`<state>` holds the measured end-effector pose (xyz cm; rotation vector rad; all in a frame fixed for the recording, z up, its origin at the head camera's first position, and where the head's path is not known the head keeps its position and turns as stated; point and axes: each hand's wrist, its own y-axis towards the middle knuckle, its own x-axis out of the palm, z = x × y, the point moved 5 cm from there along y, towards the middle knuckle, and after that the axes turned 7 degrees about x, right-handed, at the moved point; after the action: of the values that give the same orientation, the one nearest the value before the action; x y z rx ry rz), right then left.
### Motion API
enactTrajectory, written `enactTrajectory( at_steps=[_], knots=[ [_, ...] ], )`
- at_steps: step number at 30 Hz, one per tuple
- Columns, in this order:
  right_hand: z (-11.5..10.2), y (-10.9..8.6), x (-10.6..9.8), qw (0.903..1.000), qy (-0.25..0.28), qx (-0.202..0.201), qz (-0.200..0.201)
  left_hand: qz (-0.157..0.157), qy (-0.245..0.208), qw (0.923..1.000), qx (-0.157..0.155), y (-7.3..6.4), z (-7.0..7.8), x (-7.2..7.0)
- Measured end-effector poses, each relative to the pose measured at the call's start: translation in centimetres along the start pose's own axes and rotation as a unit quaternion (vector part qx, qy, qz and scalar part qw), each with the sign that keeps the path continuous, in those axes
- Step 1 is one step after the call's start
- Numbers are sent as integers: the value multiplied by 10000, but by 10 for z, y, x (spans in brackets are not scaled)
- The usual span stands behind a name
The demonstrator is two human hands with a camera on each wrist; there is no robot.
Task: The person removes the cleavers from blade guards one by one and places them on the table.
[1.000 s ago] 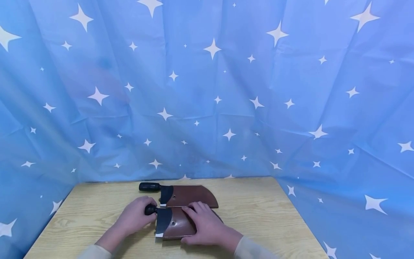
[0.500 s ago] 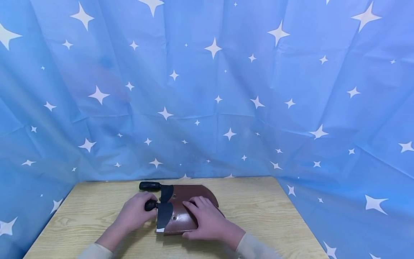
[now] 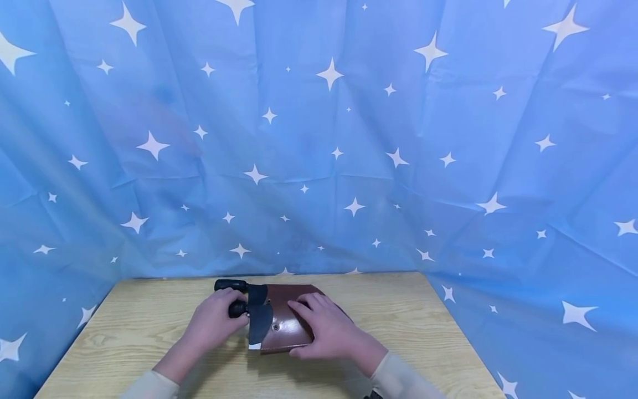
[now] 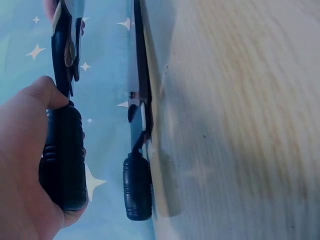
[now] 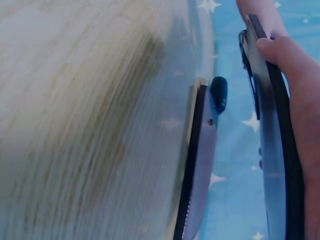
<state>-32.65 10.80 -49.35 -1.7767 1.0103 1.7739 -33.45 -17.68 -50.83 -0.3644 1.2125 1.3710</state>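
My left hand (image 3: pixel 214 318) wraps round the ribbed black handle (image 4: pixel 64 155) of a cleaver in a brown leather sheath (image 3: pixel 286 332) with a dark collar and a snap. On the sheath's other end, my right hand (image 3: pixel 331 330) grips with thumb at the near edge and fingers over the top. Both wrist views show this cleaver raised off the table. A second sheathed cleaver (image 3: pixel 291 289) lies flat behind it, its black handle (image 4: pixel 137 187) pointing left. In the head view the held cleaver overlaps the lower part of the lying one.
Both cleavers are on or over a light wood-grain table (image 3: pixel 423 343). A blue curtain with white stars (image 3: pixel 319 166) hangs right behind the table's far edge and along both sides.
Both hands have carried the held cleaver upward and away from me, slightly to the right, so it covers more of the second cleaver, which stays put.
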Motion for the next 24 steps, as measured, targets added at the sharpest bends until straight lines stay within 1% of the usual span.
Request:
enactTrajectory(
  at_steps=[5, 12, 18, 24],
  knots=[
    [0, -2, -6, 10000, -10, 7, 20, 45, 49, 9999, 96, 3, 4, -2],
    [-1, -4, -12, 9999, -140, -12, 27, 53, 77, 9999, 59, 5, 9, -6],
    [0, -4, -14, 9998, -202, -7, 92, 125, 56, 9998, 110, 6, 13, -10],
    [2, -4, -14, 9997, -213, -5, 117, 166, 33, 9997, 147, 7, 14, -11]
  ],
)
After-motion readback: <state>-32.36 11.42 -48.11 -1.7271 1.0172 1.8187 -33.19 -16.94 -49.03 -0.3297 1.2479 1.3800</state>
